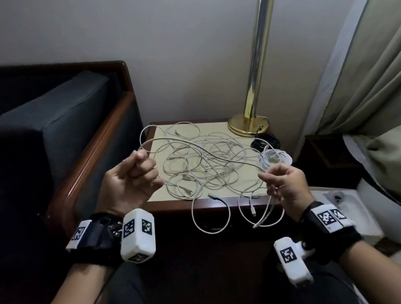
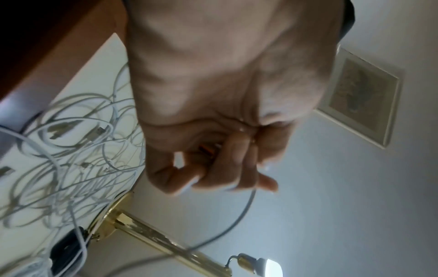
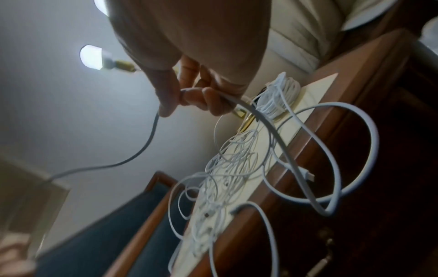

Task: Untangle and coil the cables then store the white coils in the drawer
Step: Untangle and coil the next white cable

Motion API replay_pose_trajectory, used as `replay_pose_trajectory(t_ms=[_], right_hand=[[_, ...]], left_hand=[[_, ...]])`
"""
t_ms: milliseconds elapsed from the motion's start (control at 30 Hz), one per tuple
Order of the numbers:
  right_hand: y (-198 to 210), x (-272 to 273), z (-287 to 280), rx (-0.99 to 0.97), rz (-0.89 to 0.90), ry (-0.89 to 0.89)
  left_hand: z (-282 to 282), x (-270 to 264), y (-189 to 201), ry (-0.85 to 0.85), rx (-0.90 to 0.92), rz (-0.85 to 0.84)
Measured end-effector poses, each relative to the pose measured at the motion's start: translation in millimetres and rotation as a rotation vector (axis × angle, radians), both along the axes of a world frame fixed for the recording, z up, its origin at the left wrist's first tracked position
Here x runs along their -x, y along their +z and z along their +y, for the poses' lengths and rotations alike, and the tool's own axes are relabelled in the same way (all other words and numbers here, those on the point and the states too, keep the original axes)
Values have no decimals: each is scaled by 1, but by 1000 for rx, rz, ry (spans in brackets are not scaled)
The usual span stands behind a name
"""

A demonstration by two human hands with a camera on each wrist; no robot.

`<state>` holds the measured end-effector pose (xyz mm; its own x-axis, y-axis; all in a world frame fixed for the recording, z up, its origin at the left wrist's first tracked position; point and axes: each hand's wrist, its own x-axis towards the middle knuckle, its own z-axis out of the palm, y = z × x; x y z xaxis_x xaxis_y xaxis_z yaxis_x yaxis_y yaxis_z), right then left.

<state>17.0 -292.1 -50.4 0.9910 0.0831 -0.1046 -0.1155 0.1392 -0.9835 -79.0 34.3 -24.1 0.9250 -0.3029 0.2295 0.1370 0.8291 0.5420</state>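
A tangle of white cables (image 1: 196, 167) covers the cream top of the small side table (image 1: 164, 192). One white cable (image 1: 204, 150) stretches in the air between both hands. My left hand (image 1: 135, 176) grips one part of it at the table's left edge, fingers curled. At the front right corner my right hand (image 1: 279, 180) pinches the same cable (image 3: 239, 102) between thumb and fingers. Its free end hangs in loops (image 1: 263, 217) over the table front. A finished white coil (image 1: 275, 158) lies at the table's right edge, beside my right hand (image 3: 189, 93).
A brass lamp base (image 1: 248, 124) stands at the table's back right, with a black cord (image 1: 265, 142) beside it. A dark armchair with a wooden arm (image 1: 91, 158) is close on the left. Curtains (image 1: 371, 64) hang to the right. A handle (image 3: 320, 266) shows on the table front.
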Motion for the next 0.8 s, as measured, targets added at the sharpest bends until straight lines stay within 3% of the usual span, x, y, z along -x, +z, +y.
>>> replay_pose_trajectory(t_ms=[67, 200, 300, 467, 600, 667, 800], right_hand=[[-6, 18, 15, 154, -90, 43], [-20, 51, 56, 504, -226, 260], [-27, 67, 71, 652, -259, 462], [-23, 79, 73, 646, -253, 567], [-13, 85, 68, 507, -256, 605], [-7, 87, 66, 405, -257, 570], [7, 83, 61, 264, -261, 411]], left_hand=[[-10, 8, -7, 121, -2, 95], [-41, 24, -17, 583, -116, 315], [-49, 34, -24, 731, -223, 385], [-51, 44, -35, 755, -662, 401], [-59, 46, -44, 672, -843, 386], [-67, 47, -44, 637, -895, 360], [-87, 47, -36, 532, -752, 356]])
